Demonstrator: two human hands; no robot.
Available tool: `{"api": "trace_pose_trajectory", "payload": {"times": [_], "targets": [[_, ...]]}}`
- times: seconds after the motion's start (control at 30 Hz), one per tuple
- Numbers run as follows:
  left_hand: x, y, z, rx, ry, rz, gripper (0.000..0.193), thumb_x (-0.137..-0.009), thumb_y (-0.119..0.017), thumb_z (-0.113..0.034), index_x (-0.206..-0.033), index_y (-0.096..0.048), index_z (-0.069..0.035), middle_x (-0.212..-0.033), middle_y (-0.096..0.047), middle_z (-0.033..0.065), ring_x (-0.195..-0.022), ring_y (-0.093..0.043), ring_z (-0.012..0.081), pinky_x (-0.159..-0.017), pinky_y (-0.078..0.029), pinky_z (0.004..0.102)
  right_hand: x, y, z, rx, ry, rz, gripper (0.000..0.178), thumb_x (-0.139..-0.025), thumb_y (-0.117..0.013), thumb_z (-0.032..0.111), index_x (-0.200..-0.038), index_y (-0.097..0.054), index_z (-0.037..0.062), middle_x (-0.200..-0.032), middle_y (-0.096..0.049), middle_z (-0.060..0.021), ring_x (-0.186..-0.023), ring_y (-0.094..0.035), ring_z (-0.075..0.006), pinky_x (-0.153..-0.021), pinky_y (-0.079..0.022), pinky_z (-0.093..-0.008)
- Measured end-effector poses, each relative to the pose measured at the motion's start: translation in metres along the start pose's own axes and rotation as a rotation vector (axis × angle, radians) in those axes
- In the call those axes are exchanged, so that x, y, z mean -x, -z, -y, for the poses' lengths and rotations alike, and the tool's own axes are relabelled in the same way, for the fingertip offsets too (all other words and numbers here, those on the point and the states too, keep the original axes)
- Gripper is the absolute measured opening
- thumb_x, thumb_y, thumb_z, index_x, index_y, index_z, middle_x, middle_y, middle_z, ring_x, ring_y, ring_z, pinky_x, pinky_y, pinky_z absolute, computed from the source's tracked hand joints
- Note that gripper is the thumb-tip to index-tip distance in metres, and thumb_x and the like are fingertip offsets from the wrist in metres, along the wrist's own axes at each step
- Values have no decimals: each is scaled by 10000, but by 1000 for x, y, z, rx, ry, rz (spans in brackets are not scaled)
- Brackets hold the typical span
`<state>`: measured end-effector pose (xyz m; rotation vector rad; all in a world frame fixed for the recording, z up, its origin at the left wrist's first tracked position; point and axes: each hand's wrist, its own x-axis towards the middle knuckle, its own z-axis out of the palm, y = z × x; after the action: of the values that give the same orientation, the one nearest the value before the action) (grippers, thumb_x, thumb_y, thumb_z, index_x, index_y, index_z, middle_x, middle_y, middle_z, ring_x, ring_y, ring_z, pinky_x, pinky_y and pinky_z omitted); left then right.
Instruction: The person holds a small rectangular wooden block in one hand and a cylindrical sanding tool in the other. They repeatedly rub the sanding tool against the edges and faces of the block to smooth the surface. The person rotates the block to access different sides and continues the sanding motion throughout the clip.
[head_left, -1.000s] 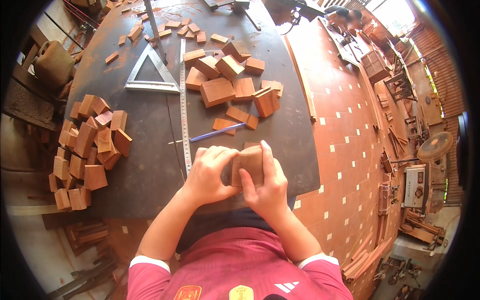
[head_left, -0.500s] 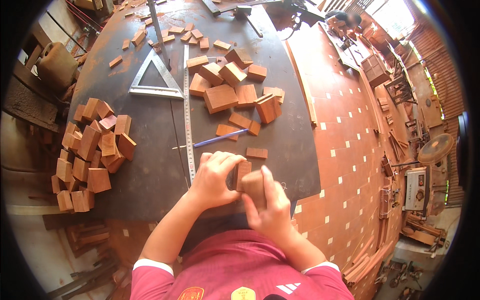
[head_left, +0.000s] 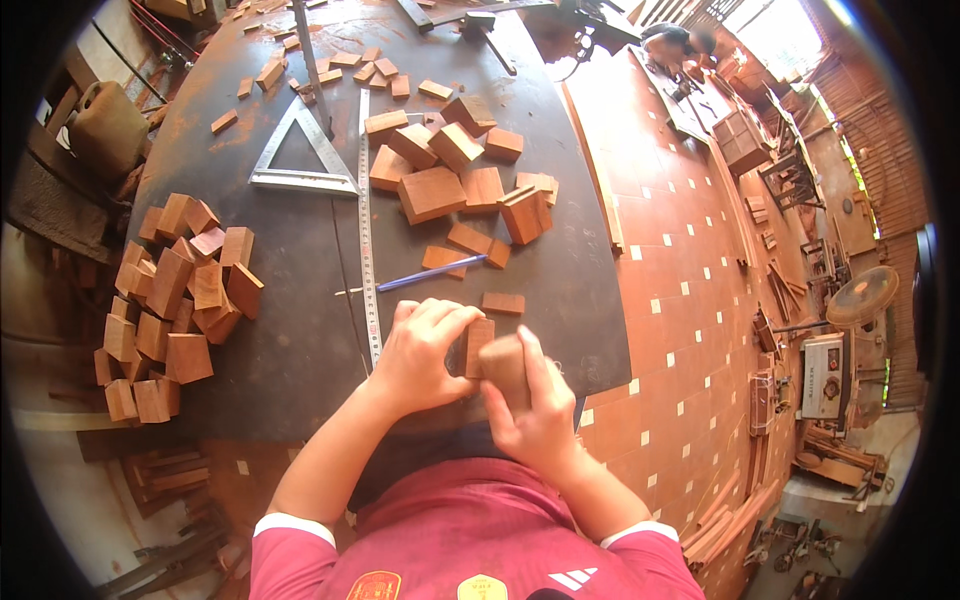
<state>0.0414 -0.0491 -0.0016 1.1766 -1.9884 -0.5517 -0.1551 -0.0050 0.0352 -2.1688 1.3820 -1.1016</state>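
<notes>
At the table's near edge, my left hand (head_left: 425, 350) grips a small reddish wooden block (head_left: 480, 347) between thumb and fingers. My right hand (head_left: 540, 405) is closed around a larger, lighter brown wooden block (head_left: 505, 368), slightly blurred, held right against the small block's right side. Just beyond my hands lies another small wooden block (head_left: 503, 303), flat on the dark table (head_left: 300, 330). A blue pen (head_left: 430, 272) lies farther off, its tip crossing a white measuring tape (head_left: 366, 230) stretched away from me.
Wooden blocks are heaped at the left (head_left: 180, 290) and loosely piled beyond the pen (head_left: 432, 193). A metal set square (head_left: 305, 150) lies beside an upright saw blade (head_left: 310, 60). Small offcuts (head_left: 385, 67) are scattered at the far end. Another person (head_left: 675, 42) bends over a bench far right.
The whole view has shifted slightly to the left. Both hands keep their blocks together in nearly the same place.
</notes>
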Motion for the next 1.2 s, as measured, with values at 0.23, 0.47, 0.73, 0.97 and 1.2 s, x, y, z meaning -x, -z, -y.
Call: {"api": "trace_pose_trajectory", "payload": {"times": [0.23, 0.47, 0.73, 0.97, 1.2], "targets": [[5, -3, 0, -21, 43, -12, 678, -627, -903, -276, -1232, -693, -56, -1172, -730, 106, -1126, -677, 294, -1019, -424, 428, -12, -5, 0, 60, -48, 25, 745, -917, -815, 158, -1540, -479, -73, -1055, -686, -285, -867, -727, -437, -747, -614, -451], [3, -7, 0, -17, 22, -20, 669, -627, -904, -261, -1225, -687, -57, -1165, -723, 101, -1120, -676, 290, -996, -419, 431, -20, -7, -3, 119, -48, 21, 760, -913, -816, 153, -1546, -468, -82, -1052, -690, -282, -868, -734, -430, -753, -621, -437], [3, -5, -2, -10, 35, -3, 675, -631, -901, -242, -1243, -688, -54, -1176, -721, 103, -1127, -674, 280, -989, -418, 427, 3, 6, 4, 51, 35, 12, 785, -891, -839, 154, -1538, -473, -97, -1048, -700, -269, -870, -741, -427, -756, -626, -444], [7, -7, -3, -32, 44, -8, 671, -639, -889, -254, -1245, -686, -52, -1156, -724, 102, -1125, -674, 277, -986, -413, 426, -13, -6, 0, 132, -20, 16, 791, -904, -830, 180, -1549, -464, -94, -1054, -689, -267, -862, -739, -418, -737, -626, -434], [3, -7, -5, -45, 10, -12, 655, -661, -889, -292, -1238, -684, -61, -1163, -719, 103, -1122, -671, 279, -981, -412, 425, -24, -3, -9, 97, -15, 34, 775, -915, -809, 178, -1544, -458, -108, -1031, -687, -266, -847, -730, -423, -730, -612, -454]]}}
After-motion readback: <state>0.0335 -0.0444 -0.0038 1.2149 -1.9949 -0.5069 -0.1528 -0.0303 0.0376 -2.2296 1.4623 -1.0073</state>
